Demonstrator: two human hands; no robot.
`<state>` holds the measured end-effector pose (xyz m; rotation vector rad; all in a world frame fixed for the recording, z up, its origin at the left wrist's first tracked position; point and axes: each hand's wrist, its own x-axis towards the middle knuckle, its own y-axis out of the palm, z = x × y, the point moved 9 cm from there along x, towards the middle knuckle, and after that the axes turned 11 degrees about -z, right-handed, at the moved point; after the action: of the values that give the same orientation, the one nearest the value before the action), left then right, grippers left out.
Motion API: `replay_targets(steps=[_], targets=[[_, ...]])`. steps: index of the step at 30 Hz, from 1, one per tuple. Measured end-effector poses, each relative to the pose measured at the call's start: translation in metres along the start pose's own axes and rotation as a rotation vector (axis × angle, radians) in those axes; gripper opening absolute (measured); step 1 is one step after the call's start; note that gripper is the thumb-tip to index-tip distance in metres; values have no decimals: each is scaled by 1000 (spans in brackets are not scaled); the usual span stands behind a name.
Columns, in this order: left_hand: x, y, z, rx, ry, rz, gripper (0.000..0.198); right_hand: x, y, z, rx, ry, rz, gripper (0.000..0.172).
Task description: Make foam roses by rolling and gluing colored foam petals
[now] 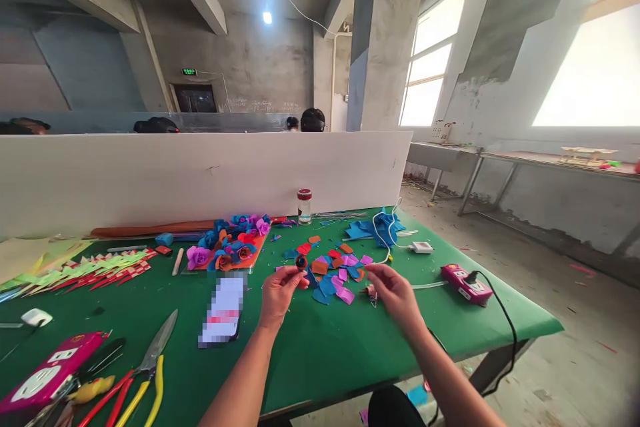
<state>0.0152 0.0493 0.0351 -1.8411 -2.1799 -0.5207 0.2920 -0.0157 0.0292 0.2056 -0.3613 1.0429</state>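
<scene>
My left hand (pixel 280 290) is closed in a pinch on a small rolled paper flower (pixel 301 261), dark with an orange-red edge, held above the table. Across from it, my right hand (pixel 397 297) has thumb and forefinger pressed together; whatever may be between them is too small to make out. Between the two hands lie loose paper petals (pixel 327 287) in blue, purple, orange and red. Finished paper flowers (pixel 225 240) are heaped on an orange sheet farther left.
On the green table (pixel 320 360) stand a glass jar (pixel 304 207) and, at right, a pink power strip (pixel 466 285) with cables. Shears (pixel 155 347), a phone (pixel 223 310) and a second pink box (pixel 50 370) lie left. A white partition (pixel 210 177) borders the back.
</scene>
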Motion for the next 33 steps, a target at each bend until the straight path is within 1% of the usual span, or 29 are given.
replay_targets(steps=[1, 3, 5, 6, 7, 9, 11, 14, 16, 18, 20, 23, 24, 26, 28, 30, 33], targets=[[1, 1, 1, -9, -9, -2, 23, 7, -19, -5, -72, -14, -37, 44], [3, 2, 4, -37, -28, -12, 25, 21, -54, -13, -291, -61, -109, 38], [6, 3, 8, -64, -55, -17, 26, 31, -79, -20, -484, -66, -118, 34], [8, 3, 10, -74, -60, -27, 25, 34, -88, -23, -573, -57, -107, 32], [10, 3, 11, -84, -62, -24, 24, 36, -93, -26, -652, -46, -76, 31], [12, 4, 12, -115, -73, -17, 24, 35, -95, -30, -754, -35, -4, 30], [13, 5, 14, -147, -97, -8, 24, 29, -91, -33, -838, -23, 66, 30], [12, 3, 16, -181, -129, -9, 22, 16, -85, -42, -954, 17, 148, 35], [10, 1, 17, -199, -149, -16, 22, 9, -82, -49, -967, 17, 175, 32], [8, 0, 19, -222, -172, -17, 22, 7, -80, -54, -918, 2, 182, 26], [6, 0, 19, -245, -191, -19, 22, 6, -81, -60, -811, 47, 181, 28], [3, 2, 18, -254, -218, -14, 25, 6, -87, -59, -559, 183, 115, 35], [2, 3, 17, -255, -224, -6, 25, 6, -90, -56, -452, 234, 76, 36], [0, 4, 15, -259, -221, 8, 25, 0, -88, -47, -190, 353, 44, 38], [-1, 6, 13, -264, -210, 24, 24, -9, -78, -37, 87, 469, 68, 40], [-2, 7, 11, -271, -202, 41, 24, -17, -63, -28, 296, 550, 112, 39], [-4, 10, 11, -275, -198, 68, 24, -27, -43, -18, 455, 638, 132, 34]])
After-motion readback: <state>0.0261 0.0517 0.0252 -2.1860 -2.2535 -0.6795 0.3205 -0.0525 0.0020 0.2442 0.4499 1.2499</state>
